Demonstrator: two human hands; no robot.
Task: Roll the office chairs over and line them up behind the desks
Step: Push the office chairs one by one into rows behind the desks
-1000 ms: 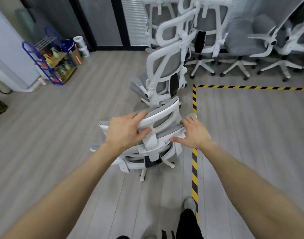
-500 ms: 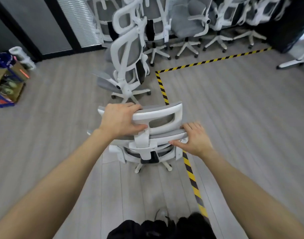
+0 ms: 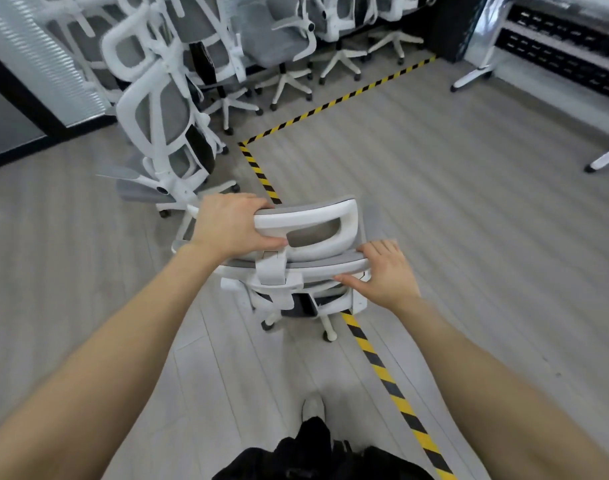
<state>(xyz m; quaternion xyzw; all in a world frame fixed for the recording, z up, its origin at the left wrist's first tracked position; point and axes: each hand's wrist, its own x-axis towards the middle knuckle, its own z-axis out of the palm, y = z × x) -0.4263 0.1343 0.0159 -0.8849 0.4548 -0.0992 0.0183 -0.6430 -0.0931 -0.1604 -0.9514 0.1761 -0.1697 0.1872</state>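
Right now your left hand (image 3: 232, 226) clenches the white plastic headrest (image 3: 308, 225) of the grey-mesh office chair (image 3: 296, 271); right hand (image 3: 386, 271) grips the backrest's top edge, w/ thumb under.

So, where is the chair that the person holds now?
In the head view the held chair is at centre, straddling the yellow-black floor tape, just right of a lone white chair.
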